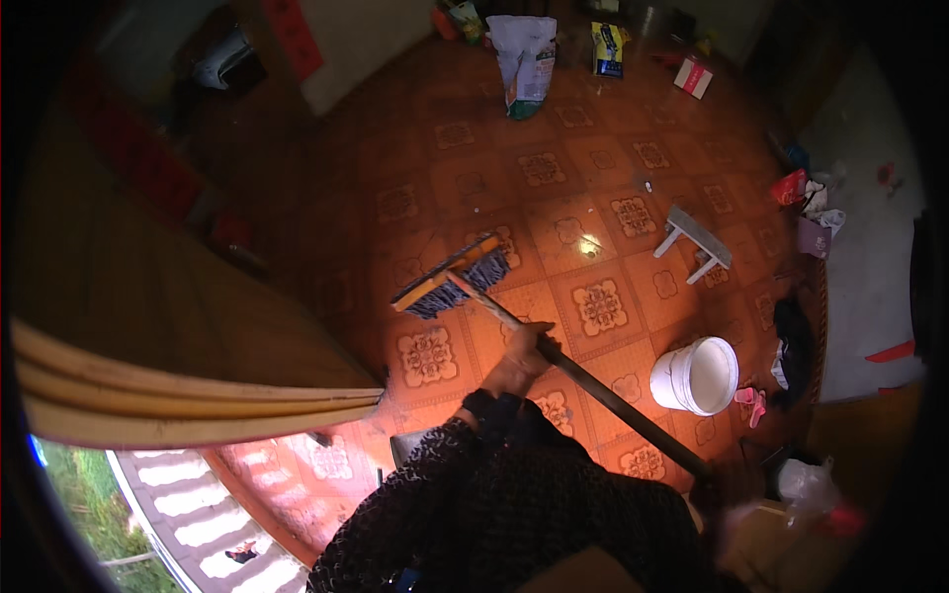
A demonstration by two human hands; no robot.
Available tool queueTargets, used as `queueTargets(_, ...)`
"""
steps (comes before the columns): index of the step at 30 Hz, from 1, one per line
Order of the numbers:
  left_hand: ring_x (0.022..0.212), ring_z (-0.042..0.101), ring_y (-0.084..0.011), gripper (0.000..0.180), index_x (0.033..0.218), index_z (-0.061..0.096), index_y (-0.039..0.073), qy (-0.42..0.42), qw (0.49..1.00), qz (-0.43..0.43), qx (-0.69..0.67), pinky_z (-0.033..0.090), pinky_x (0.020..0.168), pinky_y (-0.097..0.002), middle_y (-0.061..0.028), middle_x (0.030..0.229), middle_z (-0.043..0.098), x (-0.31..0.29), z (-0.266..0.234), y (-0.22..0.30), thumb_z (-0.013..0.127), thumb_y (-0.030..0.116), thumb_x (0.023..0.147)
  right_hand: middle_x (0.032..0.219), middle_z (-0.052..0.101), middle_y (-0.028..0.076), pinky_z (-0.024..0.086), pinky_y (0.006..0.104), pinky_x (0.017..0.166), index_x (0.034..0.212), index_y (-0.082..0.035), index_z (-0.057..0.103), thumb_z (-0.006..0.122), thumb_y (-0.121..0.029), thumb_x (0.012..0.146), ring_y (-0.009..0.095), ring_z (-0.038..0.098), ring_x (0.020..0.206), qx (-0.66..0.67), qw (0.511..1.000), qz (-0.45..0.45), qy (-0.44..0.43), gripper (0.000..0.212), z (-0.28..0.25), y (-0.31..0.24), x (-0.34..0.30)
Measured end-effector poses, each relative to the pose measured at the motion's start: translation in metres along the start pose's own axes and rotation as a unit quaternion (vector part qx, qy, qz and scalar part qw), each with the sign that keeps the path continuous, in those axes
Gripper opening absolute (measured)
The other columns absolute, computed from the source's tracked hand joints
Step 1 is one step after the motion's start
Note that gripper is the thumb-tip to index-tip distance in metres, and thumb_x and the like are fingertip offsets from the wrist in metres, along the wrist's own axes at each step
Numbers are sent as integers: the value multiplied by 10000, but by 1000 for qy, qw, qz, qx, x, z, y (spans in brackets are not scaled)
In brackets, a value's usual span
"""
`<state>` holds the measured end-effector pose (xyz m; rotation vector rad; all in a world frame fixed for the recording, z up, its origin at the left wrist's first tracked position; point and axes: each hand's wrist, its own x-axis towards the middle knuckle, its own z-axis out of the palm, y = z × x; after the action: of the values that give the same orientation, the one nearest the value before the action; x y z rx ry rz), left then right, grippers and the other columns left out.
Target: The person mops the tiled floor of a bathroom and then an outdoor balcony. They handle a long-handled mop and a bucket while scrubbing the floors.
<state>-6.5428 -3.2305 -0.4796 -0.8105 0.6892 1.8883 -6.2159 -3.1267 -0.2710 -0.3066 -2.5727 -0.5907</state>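
Observation:
A long-handled broom (pixel 613 398) slants across the middle of the view. Its wide orange head with dark grey-blue bristles rests on or just above the tiled floor at the far left; I cannot tell which. My left hand (pixel 521 360) is closed round the handle, a short way behind the head. In dim light at the lower right, my right hand (pixel 727 491) grips the handle's near end, its fingers partly lost in shadow.
A white bucket (pixel 682 378) stands right of the handle, with pink slippers (pixel 753 405) beside it. Farther off is a low stool (pixel 697 240). A wooden door (pixel 198 326) is at the left. Bags, including a large white sack (pixel 524 59), stand at the back.

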Motion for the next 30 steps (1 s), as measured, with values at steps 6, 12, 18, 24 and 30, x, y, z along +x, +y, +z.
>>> queueTargets(6, 536, 393, -217, 204, 746, 386, 50, 33, 992, 24, -118, 394, 499, -353, -77, 642, 378, 121, 37, 162, 561, 24, 847, 532, 340, 44, 290, 362, 448, 576, -135, 361, 558, -101, 639, 227, 391, 468, 48, 996, -70, -24, 210, 151, 26, 216)
queueTargets(12, 578, 364, -186, 246, 732, 376, 81, 90, 978, 45, -182, 421, 591, -343, -48, 673, 362, 209, 61, 332, 541, 114, 911, 508, 329, 30, 267, 336, 439, 550, -136, 322, 571, -98, 611, 203, 358, 443, 144, 976, -162, 35, 258, 319, -2, 428)
queueTargets(18, 524, 362, -182, 234, 737, 367, 86, 188, 949, 77, -242, 440, 605, -349, -42, 632, 374, 332, 85, 509, 547, 90, 886, 519, 334, 15, 275, 315, 412, 550, -142, 334, 552, -124, 516, 187, 372, 446, 203, 954, -218, 38, 222, 501, -65, 632)
queueTargets(24, 502, 399, -181, 187, 763, 395, 58, 286, 905, 59, -310, 482, 610, -357, -58, 649, 410, 411, 152, 674, 540, 86, 877, 524, 341, 17, 284, 322, 426, 558, -148, 360, 562, -137, 496, 201, 375, 458, 257, 941, -220, 0, 211, 621, -112, 816)
queueTargets(30, 551, 379, -180, 163, 803, 395, 59, 278, 893, 104, -338, 455, 601, -383, -53, 685, 410, 489, 214, 846, 533, 91, 885, 522, 349, 10, 281, 323, 433, 570, -154, 378, 572, -139, 521, 193, 381, 454, 262, 938, -225, -3, 200, 743, -153, 981)
